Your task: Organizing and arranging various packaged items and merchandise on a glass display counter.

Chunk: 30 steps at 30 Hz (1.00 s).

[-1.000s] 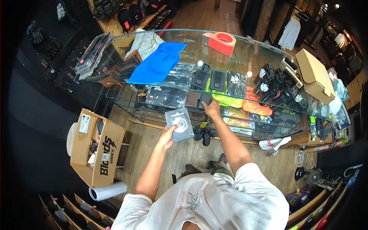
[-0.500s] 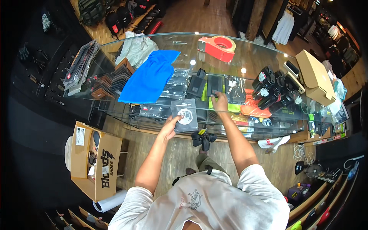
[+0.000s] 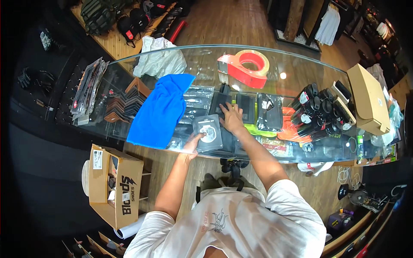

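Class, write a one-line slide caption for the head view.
At a glass counter, left hand holds a grey packet; right hand rests on a black packet.

1. The glass desk (image 3: 193,60) has bare glass along its far edge, between the white plastic bag (image 3: 159,62) and the red tape dispenser (image 3: 244,69).
2. A blue cloth (image 3: 160,109) covers the desk just left of the left hand (image 3: 192,142), blocking that side.
3. Right of the right hand (image 3: 232,119), black bottles (image 3: 316,109) crowd the desk beside a cardboard box (image 3: 368,99).
4. Between the hands lies a grey packet (image 3: 208,132), touching the left hand.
5. Below the desk's near edge, an open shoe box (image 3: 116,185) stands on the floor at the left.
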Each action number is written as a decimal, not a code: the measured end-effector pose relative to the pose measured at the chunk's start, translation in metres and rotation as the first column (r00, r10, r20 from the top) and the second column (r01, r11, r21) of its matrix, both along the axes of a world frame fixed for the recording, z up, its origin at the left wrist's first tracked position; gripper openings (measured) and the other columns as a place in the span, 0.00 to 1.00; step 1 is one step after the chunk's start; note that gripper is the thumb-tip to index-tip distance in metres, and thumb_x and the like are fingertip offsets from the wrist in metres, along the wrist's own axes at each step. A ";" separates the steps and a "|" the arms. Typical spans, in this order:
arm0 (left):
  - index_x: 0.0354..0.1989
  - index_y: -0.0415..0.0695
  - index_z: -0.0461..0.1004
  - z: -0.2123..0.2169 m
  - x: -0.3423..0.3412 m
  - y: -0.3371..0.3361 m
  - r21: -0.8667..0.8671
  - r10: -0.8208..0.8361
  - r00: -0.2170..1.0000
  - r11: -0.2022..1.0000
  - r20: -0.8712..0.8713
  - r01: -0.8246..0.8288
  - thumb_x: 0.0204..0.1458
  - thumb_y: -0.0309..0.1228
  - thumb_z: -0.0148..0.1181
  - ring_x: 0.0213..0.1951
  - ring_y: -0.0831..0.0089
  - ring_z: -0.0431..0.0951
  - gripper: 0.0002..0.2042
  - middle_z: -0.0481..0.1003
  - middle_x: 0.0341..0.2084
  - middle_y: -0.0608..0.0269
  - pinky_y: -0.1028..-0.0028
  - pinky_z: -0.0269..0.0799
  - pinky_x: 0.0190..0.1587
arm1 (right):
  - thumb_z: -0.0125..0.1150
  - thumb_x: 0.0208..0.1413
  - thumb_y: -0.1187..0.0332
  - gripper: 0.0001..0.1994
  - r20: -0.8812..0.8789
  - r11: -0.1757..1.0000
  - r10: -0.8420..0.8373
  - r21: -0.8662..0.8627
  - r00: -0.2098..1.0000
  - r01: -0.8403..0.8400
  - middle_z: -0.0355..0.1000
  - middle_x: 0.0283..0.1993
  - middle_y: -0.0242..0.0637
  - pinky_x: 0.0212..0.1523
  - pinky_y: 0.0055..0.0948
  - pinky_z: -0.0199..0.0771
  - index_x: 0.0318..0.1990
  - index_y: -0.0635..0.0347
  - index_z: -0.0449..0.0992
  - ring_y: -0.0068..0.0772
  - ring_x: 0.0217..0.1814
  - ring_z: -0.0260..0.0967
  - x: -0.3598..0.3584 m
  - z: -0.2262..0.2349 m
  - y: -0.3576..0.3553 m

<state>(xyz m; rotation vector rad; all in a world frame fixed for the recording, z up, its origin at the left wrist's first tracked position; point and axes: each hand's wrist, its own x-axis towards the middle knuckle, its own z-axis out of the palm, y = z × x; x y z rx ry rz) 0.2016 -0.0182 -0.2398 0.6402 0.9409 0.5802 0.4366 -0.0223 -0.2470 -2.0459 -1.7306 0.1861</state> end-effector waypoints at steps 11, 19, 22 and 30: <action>0.61 0.42 0.70 -0.003 -0.004 0.020 0.001 -0.059 0.995 0.998 0.078 0.059 0.56 0.28 0.62 0.54 0.64 0.78 0.23 0.76 0.52 0.58 0.61 0.75 0.59 | 0.66 0.57 0.51 0.33 -0.096 0.950 -0.306 -0.093 0.947 0.298 0.54 0.75 0.60 0.71 0.54 0.58 0.67 0.55 0.70 0.65 0.74 0.51 0.051 -0.015 -0.023; 0.61 0.37 0.68 0.020 -0.006 0.025 -0.062 -0.049 0.998 0.997 -0.043 0.046 0.55 0.28 0.65 0.55 0.64 0.77 0.25 0.76 0.53 0.55 0.65 0.74 0.57 | 0.67 0.58 0.55 0.32 -0.080 0.902 -0.429 -0.077 0.900 0.424 0.51 0.75 0.56 0.68 0.56 0.59 0.68 0.57 0.69 0.60 0.70 0.52 0.011 -0.025 0.007; 0.62 0.38 0.67 0.044 0.003 0.021 -0.073 -0.121 0.992 0.990 -0.024 0.119 0.56 0.28 0.64 0.55 0.64 0.77 0.25 0.76 0.53 0.54 0.65 0.74 0.57 | 0.67 0.58 0.56 0.31 -0.079 0.897 -0.441 -0.063 0.894 0.437 0.50 0.76 0.56 0.69 0.55 0.58 0.67 0.55 0.70 0.61 0.71 0.51 0.019 -0.025 0.015; 0.57 0.39 0.71 0.007 0.004 0.023 -0.053 -0.135 0.988 0.989 0.081 0.139 0.57 0.27 0.62 0.48 0.66 0.81 0.19 0.79 0.48 0.58 0.65 0.79 0.53 | 0.69 0.54 0.49 0.31 -0.020 0.874 -0.458 0.173 0.889 0.455 0.60 0.70 0.57 0.69 0.55 0.58 0.62 0.56 0.75 0.60 0.70 0.56 0.079 -0.018 -0.043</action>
